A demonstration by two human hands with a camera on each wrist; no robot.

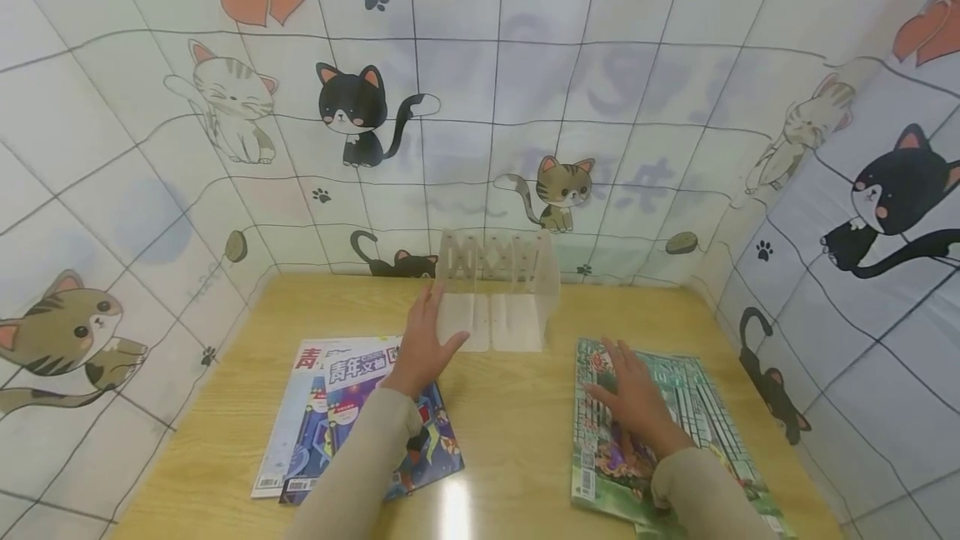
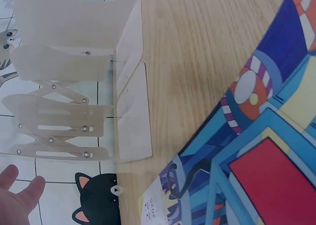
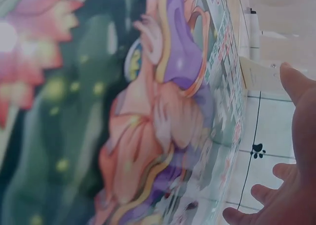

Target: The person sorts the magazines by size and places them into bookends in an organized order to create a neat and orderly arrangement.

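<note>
A pale translucent expandable book rack (image 1: 551, 273) stands at the back middle of the table, its crisscross slats toward the wall. My left hand (image 1: 424, 344), fingers extended and thumb spread, is at the rack's left side and overlaps the top of the left magazines. Those magazines (image 1: 352, 432) lie fanned, a blue and purple cover uppermost. My right hand (image 1: 633, 394) is over the green magazines (image 1: 600, 482) on the right, fingers straight and thumb apart. In the right wrist view the right hand (image 3: 281, 195) holds nothing. The left wrist view shows the rack's side panels (image 2: 74, 22) beside the left fingers.
The wooden table (image 1: 510, 440) runs up to a cloth backdrop (image 1: 465, 65) with grid lines and cartoon cats at the back and both sides. Bare wood separates the two magazine piles.
</note>
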